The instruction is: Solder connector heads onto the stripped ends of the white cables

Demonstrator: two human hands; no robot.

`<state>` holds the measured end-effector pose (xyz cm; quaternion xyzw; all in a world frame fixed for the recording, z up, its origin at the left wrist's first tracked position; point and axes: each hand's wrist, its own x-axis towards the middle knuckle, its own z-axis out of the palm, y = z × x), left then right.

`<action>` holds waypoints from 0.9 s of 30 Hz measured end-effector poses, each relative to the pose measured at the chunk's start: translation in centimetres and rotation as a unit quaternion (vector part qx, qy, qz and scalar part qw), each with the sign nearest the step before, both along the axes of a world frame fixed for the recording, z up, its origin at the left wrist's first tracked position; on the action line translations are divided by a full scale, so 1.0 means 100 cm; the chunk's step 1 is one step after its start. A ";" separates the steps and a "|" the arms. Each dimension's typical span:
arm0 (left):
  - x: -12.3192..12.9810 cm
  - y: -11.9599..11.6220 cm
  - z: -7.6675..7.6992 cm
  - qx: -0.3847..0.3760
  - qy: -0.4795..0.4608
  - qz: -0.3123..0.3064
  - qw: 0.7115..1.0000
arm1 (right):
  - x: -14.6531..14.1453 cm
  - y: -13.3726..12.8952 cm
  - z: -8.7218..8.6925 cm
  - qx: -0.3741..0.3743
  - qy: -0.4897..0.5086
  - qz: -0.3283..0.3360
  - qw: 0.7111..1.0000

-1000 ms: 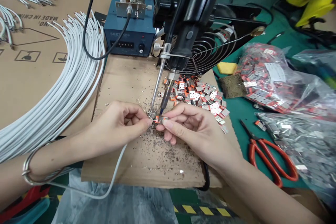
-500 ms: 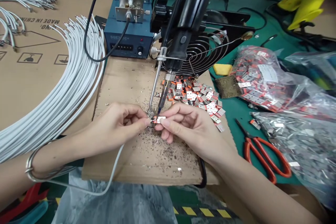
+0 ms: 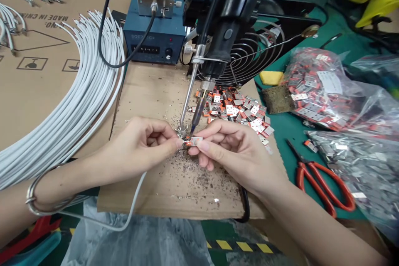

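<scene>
Between thumb and fingers, my right hand pinches a small USB connector with a metal shell and an orange end. My left hand is closed on the end of a white cable, which loops down below the wrist. The cable's tip meets the connector's orange end, mostly hidden by my fingertips. Right above the joint stands the tip of a soldering iron on a stand, with a thin metal solder feed tube beside it.
Loose USB connectors lie piled behind my right hand on the cardboard. A bundle of white cables curves along the left, near a blue solder feeder. Orange-handled scissors and bags of connectors are at right.
The camera view has shifted slightly, so the surroundings appear displaced. The connector's shell looks less bright and a little tilted. Both hands keep their pinches under the iron tip.
</scene>
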<state>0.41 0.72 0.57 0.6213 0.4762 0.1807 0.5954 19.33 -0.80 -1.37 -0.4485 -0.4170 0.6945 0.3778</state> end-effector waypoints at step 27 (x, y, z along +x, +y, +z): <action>0.000 0.001 -0.004 0.005 0.007 -0.009 1.000 | -0.002 0.001 0.002 0.002 -0.026 -0.009 1.000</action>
